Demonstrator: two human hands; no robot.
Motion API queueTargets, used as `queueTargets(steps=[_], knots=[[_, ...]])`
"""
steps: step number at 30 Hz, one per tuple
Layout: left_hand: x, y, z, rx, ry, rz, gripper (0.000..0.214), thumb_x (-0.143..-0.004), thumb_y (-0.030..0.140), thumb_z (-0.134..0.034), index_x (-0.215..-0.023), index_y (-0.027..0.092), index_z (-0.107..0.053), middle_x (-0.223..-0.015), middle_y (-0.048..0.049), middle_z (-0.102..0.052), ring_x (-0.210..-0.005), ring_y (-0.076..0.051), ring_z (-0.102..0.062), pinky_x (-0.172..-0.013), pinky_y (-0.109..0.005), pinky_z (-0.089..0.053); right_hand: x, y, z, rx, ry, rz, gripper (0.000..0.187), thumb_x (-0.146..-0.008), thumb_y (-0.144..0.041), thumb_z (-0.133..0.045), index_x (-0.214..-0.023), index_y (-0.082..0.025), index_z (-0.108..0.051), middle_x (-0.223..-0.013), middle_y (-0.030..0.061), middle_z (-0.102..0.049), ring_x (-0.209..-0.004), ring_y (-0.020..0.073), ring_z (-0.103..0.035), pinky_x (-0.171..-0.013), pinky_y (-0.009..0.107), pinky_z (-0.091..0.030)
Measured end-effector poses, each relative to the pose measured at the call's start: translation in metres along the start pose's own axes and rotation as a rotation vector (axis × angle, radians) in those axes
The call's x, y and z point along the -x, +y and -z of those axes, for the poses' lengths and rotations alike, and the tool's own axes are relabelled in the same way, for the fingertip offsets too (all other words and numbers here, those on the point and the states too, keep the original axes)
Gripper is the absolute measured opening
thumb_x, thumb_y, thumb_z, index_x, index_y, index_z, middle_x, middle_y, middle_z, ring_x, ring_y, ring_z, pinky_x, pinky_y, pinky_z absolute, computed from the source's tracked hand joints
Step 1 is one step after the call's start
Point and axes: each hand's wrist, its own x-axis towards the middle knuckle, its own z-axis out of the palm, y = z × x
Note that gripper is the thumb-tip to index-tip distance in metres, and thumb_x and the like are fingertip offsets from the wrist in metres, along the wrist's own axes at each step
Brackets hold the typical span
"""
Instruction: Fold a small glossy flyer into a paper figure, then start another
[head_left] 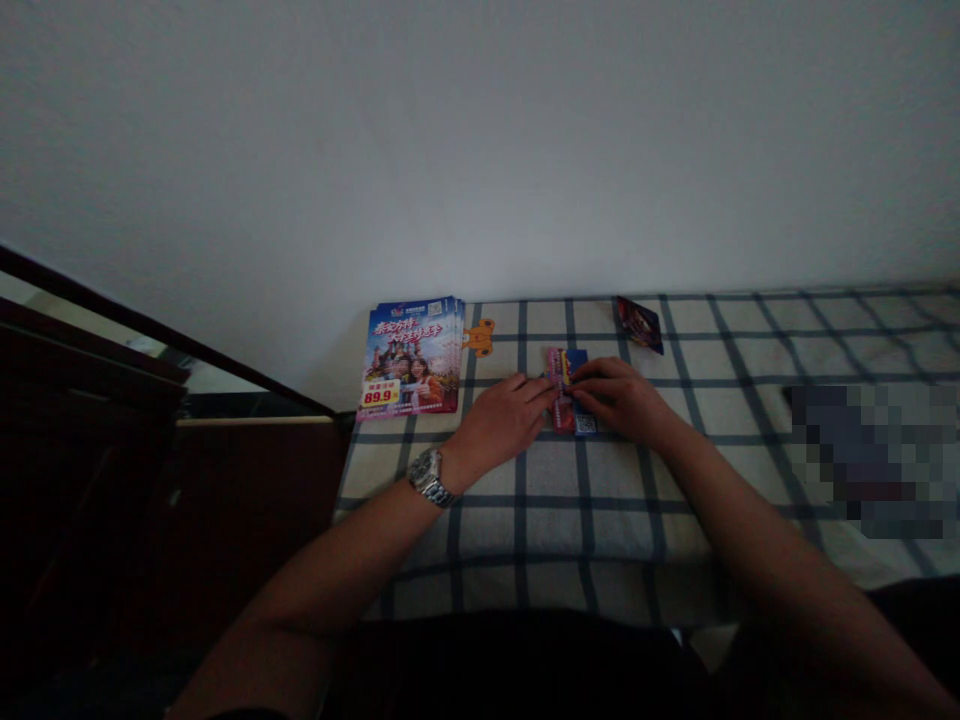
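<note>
A partly folded leaflet [564, 418], pink and blue with a QR code at its lower right corner, lies on the checked cloth between my hands. My left hand [511, 415], with a metal watch [433, 478] on its wrist, has its closed fingers on the leaflet's left edge. At the right side of the leaflet, my right hand [621, 398] pinches it, with thumb and fingers close together. To the left of my hands is a stack of colourful leaflets [409, 360], its top sheet printed with people, a castle and "89.9".
A small folded dark leaflet [640, 325] stands partly raised near the wall [525, 150]. An orange cartoon figure [480, 338] is on the checked cloth [491, 530]. A blurred-out object [874, 460] lies far right. Dark wooden furniture [240, 530] is at the left.
</note>
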Motion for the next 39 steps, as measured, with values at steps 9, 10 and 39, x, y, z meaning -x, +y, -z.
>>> queueTargets(steps=[9,10,39], knots=[[0.001,-0.001,-0.002,-0.006,-0.001,0.006,0.041,-0.102,0.019,-0.056,-0.143,0.013,-0.060,-0.145,-0.0096,-0.063,-0.117,-0.025,-0.059,-0.100,-0.040,-0.057,-0.002,0.000,-0.005,0.032,0.012,-0.097,0.013,-0.100,-0.027,-0.064,-0.106,-0.023,-0.075,-0.106,0.0093,-0.075,-0.101,0.0269,-0.069,-0.092,0.044,-0.056],[0.001,-0.001,-0.002,-0.007,-0.003,0.005,0.041,-0.102,0.019,-0.056,-0.143,0.013,-0.059,-0.146,-0.0097,-0.062,-0.117,-0.025,-0.059,-0.099,-0.040,-0.057,-0.002,0.000,-0.006,0.044,0.015,-0.111,0.012,-0.100,-0.027,-0.064,-0.106,-0.023,-0.074,-0.105,0.0092,-0.075,-0.099,0.0270,-0.069,-0.091,0.044,-0.056],[0.000,0.001,-0.004,-0.003,0.001,-0.002,0.041,-0.102,0.019,-0.055,-0.143,0.012,-0.059,-0.149,-0.0105,-0.060,-0.121,-0.026,-0.059,-0.102,-0.041,-0.056,-0.013,-0.014,-0.007,0.301,0.017,-0.110,0.014,-0.101,-0.026,-0.060,-0.097,-0.023,-0.073,-0.099,0.0098,-0.075,-0.090,0.0268,-0.069,-0.079,0.040,-0.055]])
